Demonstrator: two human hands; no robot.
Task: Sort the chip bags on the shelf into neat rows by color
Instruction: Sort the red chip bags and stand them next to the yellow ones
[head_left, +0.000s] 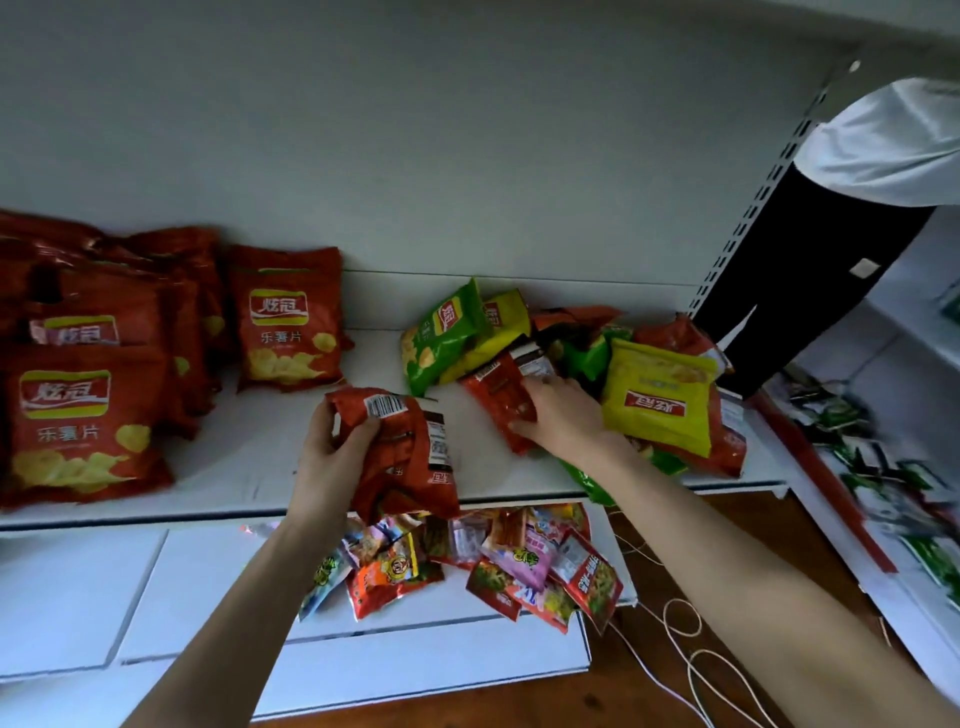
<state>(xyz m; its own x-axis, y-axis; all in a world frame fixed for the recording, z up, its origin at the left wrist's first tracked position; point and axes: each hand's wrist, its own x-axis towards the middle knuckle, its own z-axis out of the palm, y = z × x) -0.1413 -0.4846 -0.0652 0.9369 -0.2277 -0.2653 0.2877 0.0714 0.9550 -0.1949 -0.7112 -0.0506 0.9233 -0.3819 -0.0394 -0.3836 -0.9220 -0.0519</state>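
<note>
The white shelf (249, 457) carries the sorted red chip bags (88, 415) along its left side, standing in overlapping rows with their fronts forward. One more red bag (288, 322) stands upright just beside them near the back panel. On the right of the shelf lies a mixed pile (613, 364) of red, green and yellow bags, with a yellow bag (660, 395) on top and a green bag (441, 338) leaning at its left edge. A person in dark trousers (810, 260) stands at the far right. Small snack packets (519, 561) lie heaped on the lower shelf. The left hand (332, 447) grips a crumpled red chip bag (410, 457) at the shelf's front edge, fingers curled round it. The right hand (561, 421) grasps another red chip bag (498, 395) at the pile's near edge.
</note>
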